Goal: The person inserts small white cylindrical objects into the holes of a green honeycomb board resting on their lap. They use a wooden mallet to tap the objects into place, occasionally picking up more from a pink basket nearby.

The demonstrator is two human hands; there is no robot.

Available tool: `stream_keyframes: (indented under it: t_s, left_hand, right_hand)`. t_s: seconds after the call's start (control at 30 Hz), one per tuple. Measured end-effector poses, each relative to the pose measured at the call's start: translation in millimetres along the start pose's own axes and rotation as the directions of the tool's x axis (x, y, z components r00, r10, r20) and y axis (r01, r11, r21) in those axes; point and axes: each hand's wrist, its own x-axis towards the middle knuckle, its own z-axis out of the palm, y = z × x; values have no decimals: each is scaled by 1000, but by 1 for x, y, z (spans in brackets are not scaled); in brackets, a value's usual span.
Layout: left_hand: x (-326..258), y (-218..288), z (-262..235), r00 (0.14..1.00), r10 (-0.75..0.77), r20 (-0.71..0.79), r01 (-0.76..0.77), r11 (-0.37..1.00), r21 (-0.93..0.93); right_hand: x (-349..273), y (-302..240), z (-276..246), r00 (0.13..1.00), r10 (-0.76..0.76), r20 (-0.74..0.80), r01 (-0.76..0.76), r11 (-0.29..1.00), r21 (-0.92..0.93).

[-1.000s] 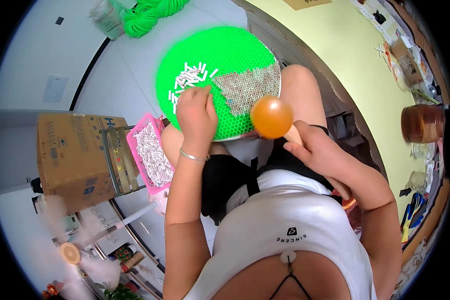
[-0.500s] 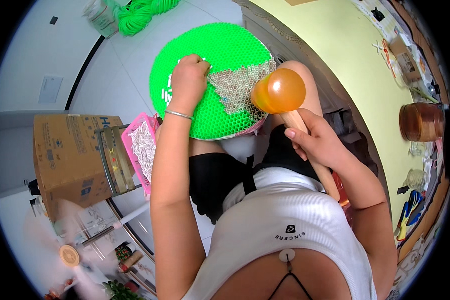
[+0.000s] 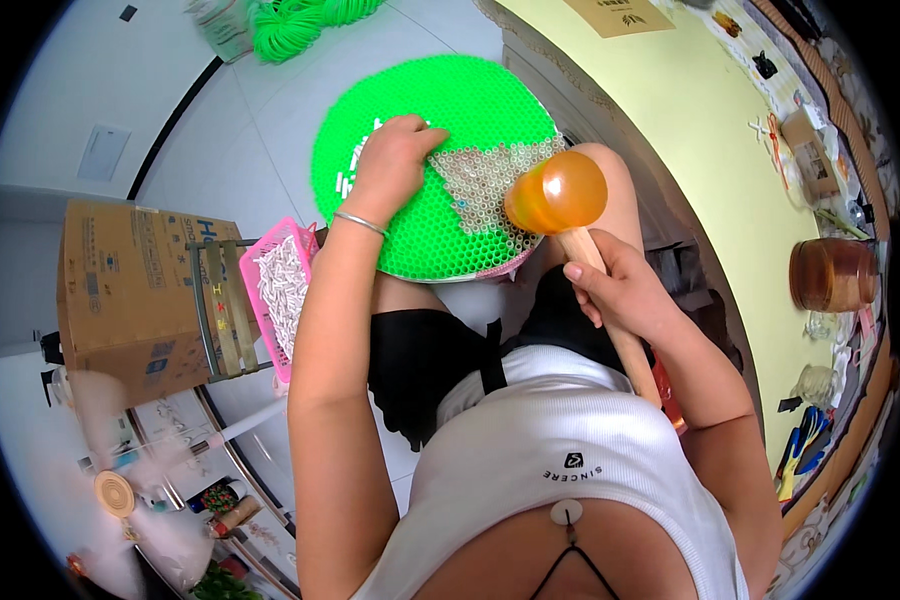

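Head view: left hand [image 3: 395, 160] is over the green perforated board [image 3: 440, 90], fingers curled in and pointing down at its surface, just left of the patch of tube-filled holes [image 3: 490, 180]; can't tell if anything is pinched, fingertips hidden. Loose white tubes [image 3: 345, 182] lie on the board beside that hand, partly covered by it. Right hand [image 3: 615, 285] is wrapped round the wooden handle of a mallet [image 3: 575, 190], thumb along it, amber head up and overlapping the board's right edge in view; contact unclear. Board sits in front of the person, right edge by the right knee. Pink basket [image 3: 282, 366] of white tubes is left of the left forearm, cardboard box [image 3: 150, 290] beyond. Yellow bench [image 3: 630, 90] on the right, amber jar [image 3: 832, 275] on it.
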Motion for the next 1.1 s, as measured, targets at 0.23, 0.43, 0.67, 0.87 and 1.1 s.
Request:
stream_keyframes:
  t_s: [0.23,0.43,0.67,0.87,1.1]
  left_hand:
    - [-9,11,-13,984,-112,-136,103,992,-73]
    - [-42,101,-28,970,-242,9,217,854,-472]
    - [-49,117,-7,985,-161,-63,132,936,-327]
    - [-46,119,-8,996,-67,-53,60,990,-130]
    - [-65,94,-16,922,-284,-262,258,958,-128]
  right_hand:
    - [0,-1,-4,1000,-3,5,4,1000,-10]
    - [-1,-4,-7,1000,13,-4,-13,1000,-4]
    - [-2,-2,-6,1000,-5,1,5,1000,17]
    - [-2,-7,-5,1000,22,9,-22,999,-27]
    - [-16,-32,6,1000,-5,23,9,985,-170]
